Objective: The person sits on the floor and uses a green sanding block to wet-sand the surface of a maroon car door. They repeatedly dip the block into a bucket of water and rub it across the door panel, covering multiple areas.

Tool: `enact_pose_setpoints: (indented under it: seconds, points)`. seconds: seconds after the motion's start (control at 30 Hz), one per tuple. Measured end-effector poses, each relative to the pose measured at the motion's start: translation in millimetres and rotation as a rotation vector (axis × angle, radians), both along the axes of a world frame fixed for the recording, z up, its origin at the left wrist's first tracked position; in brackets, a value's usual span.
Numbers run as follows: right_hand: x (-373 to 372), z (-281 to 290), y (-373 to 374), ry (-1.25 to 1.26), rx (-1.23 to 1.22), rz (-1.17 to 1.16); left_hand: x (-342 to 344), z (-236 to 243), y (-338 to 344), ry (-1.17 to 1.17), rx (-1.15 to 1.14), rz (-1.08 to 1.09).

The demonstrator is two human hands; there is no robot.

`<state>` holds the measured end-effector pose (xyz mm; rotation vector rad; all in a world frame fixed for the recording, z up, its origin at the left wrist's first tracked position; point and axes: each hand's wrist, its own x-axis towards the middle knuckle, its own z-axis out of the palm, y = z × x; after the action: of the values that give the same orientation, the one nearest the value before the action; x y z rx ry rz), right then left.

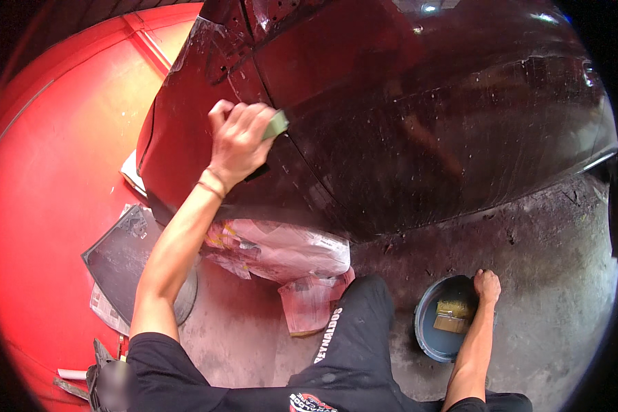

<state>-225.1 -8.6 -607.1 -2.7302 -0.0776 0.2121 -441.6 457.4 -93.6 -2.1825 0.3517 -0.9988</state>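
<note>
— Where is the small grey-green sanding block (277, 124)?
— My left hand (237, 141) is clamped on it, against the dark glossy car body panel (405, 130); its long axis points up-right.
— And the other grip?
— My right hand (487, 285) is closed on the rim of the round blue bucket (427, 336).

Dark maroon car panel (405, 130), grey-green sanding block (277, 124), blue bucket (426, 336)

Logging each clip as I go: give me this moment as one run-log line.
left hand: presses grey-green sanding block on dark car panel | right hand: on rim of blue bucket | brush in bucket

Grimy floor (549, 288), blue bucket (429, 329), newspapers (103, 309)
</note>
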Motion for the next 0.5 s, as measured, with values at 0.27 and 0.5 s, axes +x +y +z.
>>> enact_pose_setpoints:
  seconds: [0.27,0.5]
  points:
    - [7,0,-16,-0.043,-0.016,-0.01,78,4,-61,-0.027,0.02,-0.118]
    - [6,9,-5,0.066,0.005,-0.017,18,0,-15,0.035,0.032,-0.021]
